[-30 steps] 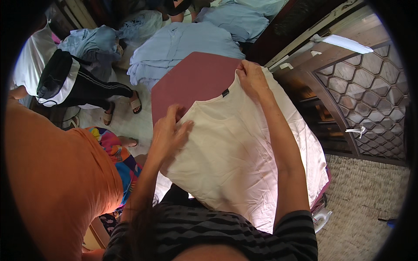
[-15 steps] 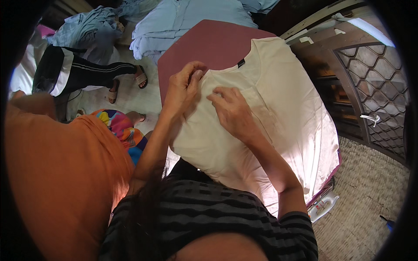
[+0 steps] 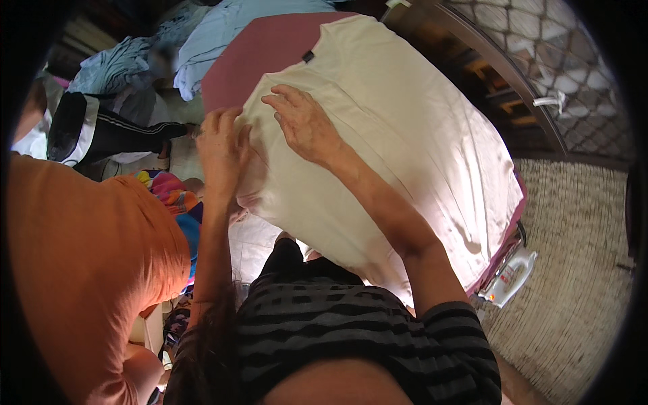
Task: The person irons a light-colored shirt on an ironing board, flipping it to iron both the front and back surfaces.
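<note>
A cream top (image 3: 405, 121) is spread over an ironing board with a maroon cover (image 3: 263, 50). Its neckline, with a small dark label (image 3: 308, 57), lies toward the far end. My left hand (image 3: 223, 148) is at the left edge of the top near the shoulder, fingers bent, with thumb and fingers apart. Just right of it, my right hand (image 3: 307, 128) is over the cloth below the neckline, its fingers loosely curled and spread. Neither hand visibly grips the fabric; whether the fingertips touch it I cannot tell.
An iron (image 3: 514, 277) sits at the board's near right end. Piled light blue cloth (image 3: 229, 34) lies beyond the board. A person in orange (image 3: 101, 270) is close on my left, another in black trousers (image 3: 128, 128) farther off. A lattice door (image 3: 580, 88) stands right.
My view has shifted, so the board shows more fully. My left hand has moved out to the top's left edge and its fingers have opened; my right hand has shifted left toward the neckline.
</note>
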{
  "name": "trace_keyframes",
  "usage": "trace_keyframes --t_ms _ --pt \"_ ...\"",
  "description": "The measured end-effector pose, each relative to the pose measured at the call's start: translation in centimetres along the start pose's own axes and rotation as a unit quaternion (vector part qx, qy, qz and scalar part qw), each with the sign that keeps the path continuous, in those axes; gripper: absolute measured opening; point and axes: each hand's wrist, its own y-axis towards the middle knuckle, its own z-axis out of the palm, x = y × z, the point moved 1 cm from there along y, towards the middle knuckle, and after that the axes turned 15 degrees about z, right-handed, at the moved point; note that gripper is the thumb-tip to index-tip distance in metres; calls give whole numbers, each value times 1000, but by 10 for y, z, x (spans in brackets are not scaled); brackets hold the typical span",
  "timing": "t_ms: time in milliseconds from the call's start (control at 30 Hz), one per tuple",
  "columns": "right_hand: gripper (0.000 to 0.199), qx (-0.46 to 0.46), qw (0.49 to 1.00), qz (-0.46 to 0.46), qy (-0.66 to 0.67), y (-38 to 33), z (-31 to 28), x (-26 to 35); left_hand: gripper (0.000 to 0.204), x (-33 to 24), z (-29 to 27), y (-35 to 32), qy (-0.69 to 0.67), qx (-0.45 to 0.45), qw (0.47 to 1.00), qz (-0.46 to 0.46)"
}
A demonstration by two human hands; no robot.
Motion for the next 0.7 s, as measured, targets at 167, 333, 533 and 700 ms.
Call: trace_keyframes --t_ms 167,333,533,700 --pt "27 -13 995 94 -15 -99 -84 19 60 -38 53 -4 133 71 983 108" --pt "30 -97 966 217 -106 -250 -183 7 60 -67 58 8 135 103 982 78" --pt "21 -266 858 368 -240 -375 -289 6 63 -203 80 -10 -26 75 957 280" --pt "24 -339 806 422 -239 -403 -349 -3 68 -215 100 -23 -5 184 942 280"
